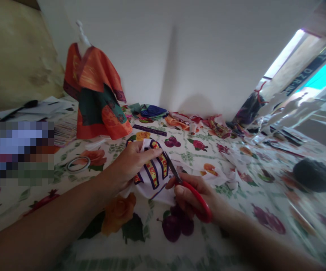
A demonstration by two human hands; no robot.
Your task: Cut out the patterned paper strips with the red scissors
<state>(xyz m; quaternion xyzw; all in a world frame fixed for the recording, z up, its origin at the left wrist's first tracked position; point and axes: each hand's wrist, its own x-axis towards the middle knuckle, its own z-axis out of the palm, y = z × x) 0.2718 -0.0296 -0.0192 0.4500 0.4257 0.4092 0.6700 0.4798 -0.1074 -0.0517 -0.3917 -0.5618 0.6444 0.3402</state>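
My left hand [136, 158] pinches a white piece of fabric [148, 192] printed with yellow, red-flowered shapes edged in dark purple. The piece is held up off the table, tilted toward me. In my right hand [192, 192] is a pair of red-handled scissors [198, 201], fingers wrapped around the handles. Its dark blades point up and left and meet the right upper edge of the fabric near my left thumb. Whether the blades are parted is hard to make out.
A doll-sized figure in an orange and green robe [95, 94] stands at the back left. Fabric scraps [185, 122] lie along the wall, near a dark patterned strip [150, 130]. A tape roll [78, 164] is at left, a black bundle [315, 175] at right, on a fruit-printed tablecloth [163, 252].
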